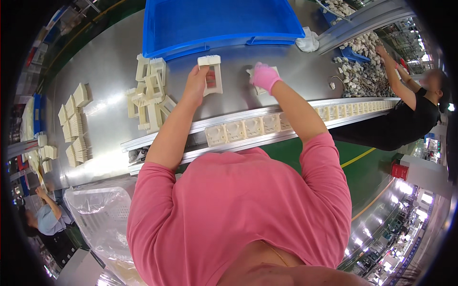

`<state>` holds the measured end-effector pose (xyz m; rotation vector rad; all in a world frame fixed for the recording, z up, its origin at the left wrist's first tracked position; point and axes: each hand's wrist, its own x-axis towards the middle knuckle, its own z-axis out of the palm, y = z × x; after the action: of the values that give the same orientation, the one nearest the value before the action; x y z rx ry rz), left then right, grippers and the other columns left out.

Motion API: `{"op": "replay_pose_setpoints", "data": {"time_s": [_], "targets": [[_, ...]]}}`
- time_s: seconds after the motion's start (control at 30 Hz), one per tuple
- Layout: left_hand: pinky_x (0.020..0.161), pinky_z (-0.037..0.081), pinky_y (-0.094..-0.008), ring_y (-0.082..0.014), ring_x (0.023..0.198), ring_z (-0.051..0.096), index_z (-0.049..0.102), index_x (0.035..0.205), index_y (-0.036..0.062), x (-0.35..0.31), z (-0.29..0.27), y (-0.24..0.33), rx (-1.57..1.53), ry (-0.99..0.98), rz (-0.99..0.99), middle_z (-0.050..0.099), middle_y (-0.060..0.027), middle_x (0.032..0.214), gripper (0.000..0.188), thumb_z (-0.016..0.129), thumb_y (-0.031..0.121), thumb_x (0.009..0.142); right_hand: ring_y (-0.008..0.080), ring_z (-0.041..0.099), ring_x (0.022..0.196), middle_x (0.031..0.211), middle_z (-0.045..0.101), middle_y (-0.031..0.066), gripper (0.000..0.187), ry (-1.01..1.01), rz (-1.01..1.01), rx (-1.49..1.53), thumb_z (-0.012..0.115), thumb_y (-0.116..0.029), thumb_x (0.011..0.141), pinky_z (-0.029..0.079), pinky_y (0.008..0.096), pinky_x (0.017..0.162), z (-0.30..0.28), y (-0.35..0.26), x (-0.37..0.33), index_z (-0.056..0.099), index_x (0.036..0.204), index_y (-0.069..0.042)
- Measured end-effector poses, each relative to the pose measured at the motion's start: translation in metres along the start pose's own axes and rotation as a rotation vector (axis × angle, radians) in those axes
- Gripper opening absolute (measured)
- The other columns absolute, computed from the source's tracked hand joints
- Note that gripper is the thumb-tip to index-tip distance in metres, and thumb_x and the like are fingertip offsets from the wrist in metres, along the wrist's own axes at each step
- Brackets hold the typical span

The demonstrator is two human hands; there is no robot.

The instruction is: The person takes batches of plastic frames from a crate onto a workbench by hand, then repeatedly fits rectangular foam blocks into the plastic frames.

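Observation:
My bare left hand [194,86] grips a cream plastic rectangular frame [210,60] by its left side, and its fingers show through the frame's opening. To the right, my right hand [264,77] wears a pink glove and is closed over a whitish plastic piece [259,90] at the metal table. That piece is mostly hidden under the glove. A loose pile of similar cream frames [153,88] lies left of my left hand. In front of me, square cream boxes [234,130] stand in a row in a metal rail.
A big blue bin [222,40] stands at the far side, a crumpled white bag [307,41] beside it. Stacked cream parts [76,114] lie at the left. On the right, a co-worker [414,100] reaches into a heap of wired parts [360,76]. A white basket [102,205] stands lower left.

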<state>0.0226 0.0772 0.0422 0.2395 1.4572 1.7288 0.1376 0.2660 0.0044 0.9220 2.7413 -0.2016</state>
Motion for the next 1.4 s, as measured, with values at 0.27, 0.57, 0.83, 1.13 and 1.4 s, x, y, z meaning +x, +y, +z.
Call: {"op": "replay_pose_setpoints", "data": {"time_s": [0.27, 0.57, 0.83, 1.13, 1.4], "targets": [[0.064, 0.046, -0.0285, -0.0166, 0.079, 0.054, 0.038, 0.1, 0.006, -0.017, 0.016, -0.009, 0.088, -0.121, 0.115, 0.05, -0.0099, 0.094, 0.025, 0.038, 0.029, 0.089, 0.0064, 0.048, 0.046, 0.064, 0.054, 0.0039, 0.024, -0.346, -0.279, 1.119, 0.053, -0.023, 0.079, 0.04, 0.0196, 0.04, -0.091, -0.052, -0.074, 0.054, 0.09, -0.001], [0.074, 0.045, -0.0263, -0.0144, 0.095, 0.05, 0.032, 0.12, 0.0096, -0.017, 0.013, -0.02, 0.105, -0.178, 0.342, 0.046, -0.0058, 0.107, 0.038, 0.028, 0.036, 0.092, 0.0334, 0.056, 0.064, 0.073, 0.058, 0.0142, 0.038, 0.551, -0.4, 0.844, 0.05, -0.019, 0.08, 0.044, 0.0395, 0.057, -0.055, -0.085, -0.089, 0.035, 0.112, -0.006], [0.082, 0.042, -0.027, -0.0146, 0.102, 0.047, 0.031, 0.122, 0.0099, -0.024, 0.016, -0.002, -0.052, -0.315, 0.251, 0.046, -0.0057, 0.111, 0.038, 0.029, 0.034, 0.092, 0.0287, 0.056, 0.061, 0.069, 0.056, 0.0137, 0.036, 0.492, -0.451, 0.802, 0.053, -0.014, 0.079, 0.043, 0.0344, 0.054, -0.068, -0.079, -0.091, 0.039, 0.11, -0.004], [0.055, 0.051, -0.0347, -0.02, 0.078, 0.058, 0.032, 0.117, 0.0066, -0.033, 0.015, 0.009, -0.12, -0.392, 0.042, 0.053, -0.0116, 0.095, 0.038, 0.042, 0.028, 0.087, 0.0113, 0.051, 0.076, 0.089, 0.052, 0.007, 0.042, 0.185, -0.555, 1.006, 0.051, -0.006, 0.076, 0.043, 0.0251, 0.067, -0.091, -0.063, -0.099, 0.041, 0.117, -0.005], [0.052, 0.051, -0.0367, -0.0249, 0.072, 0.061, 0.046, 0.103, -0.0036, -0.071, -0.033, 0.069, 0.082, -0.924, -0.469, 0.058, -0.0146, 0.08, 0.039, 0.058, 0.024, 0.079, 0.0278, 0.047, 0.099, 0.11, 0.046, 0.015, 0.036, 0.082, -1.123, 1.22, 0.056, -0.011, 0.067, 0.037, 0.0334, 0.085, -0.105, -0.088, -0.105, 0.048, 0.103, -0.005]]}}
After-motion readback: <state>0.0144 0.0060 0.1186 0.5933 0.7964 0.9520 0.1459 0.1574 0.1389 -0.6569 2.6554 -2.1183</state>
